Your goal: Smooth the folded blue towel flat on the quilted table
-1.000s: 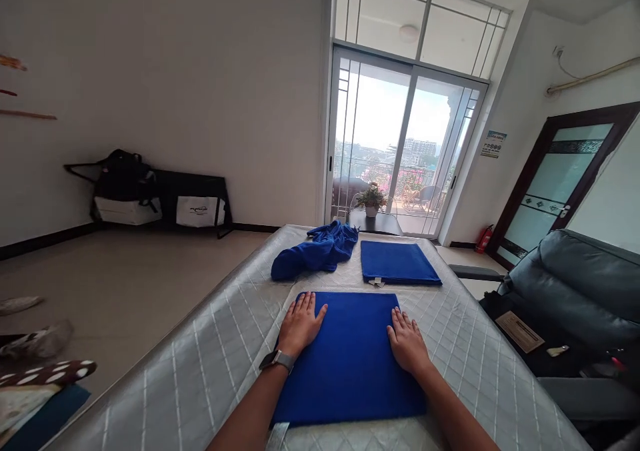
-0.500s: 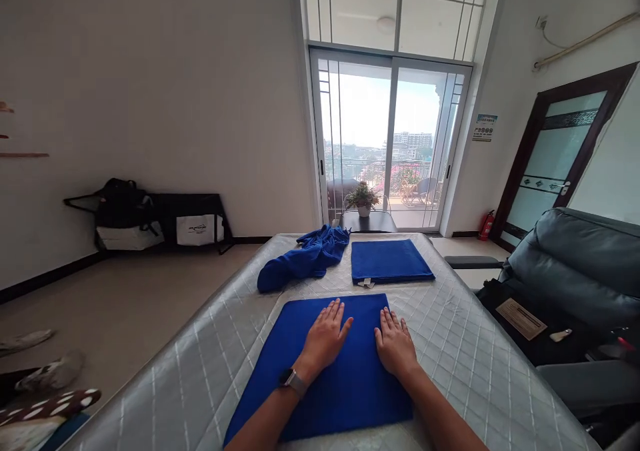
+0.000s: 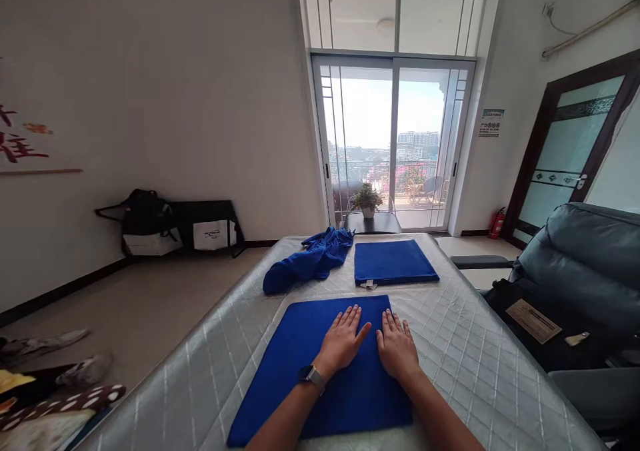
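A blue cloth (image 3: 295,364) lies flat on the silvery quilted mattress (image 3: 465,344) in front of me. My left hand (image 3: 343,340), with a watch (image 3: 311,375) on the wrist, rests palm down near the cloth's middle, fingers stretched out. Palm down at the cloth's right edge is my right hand (image 3: 397,344), its fingers also straight. Neither hand grips anything. Beyond them sits a neatly folded blue cloth (image 3: 395,261) with a white tag (image 3: 369,284). To its left a crumpled blue cloth (image 3: 313,261) lies in a loose heap.
A dark armchair (image 3: 590,258) stands along the right side, with a cardboard piece (image 3: 533,320) on it. Past the mattress's far end is a potted plant (image 3: 367,200) on a small table. Bags (image 3: 150,221) lean by the left wall. A person's shoe (image 3: 87,369) shows at lower left.
My left hand has slid right across the cloth, closer to my right hand. The right hand stays at about the same place on the cloth's edge. The view has turned slightly left.
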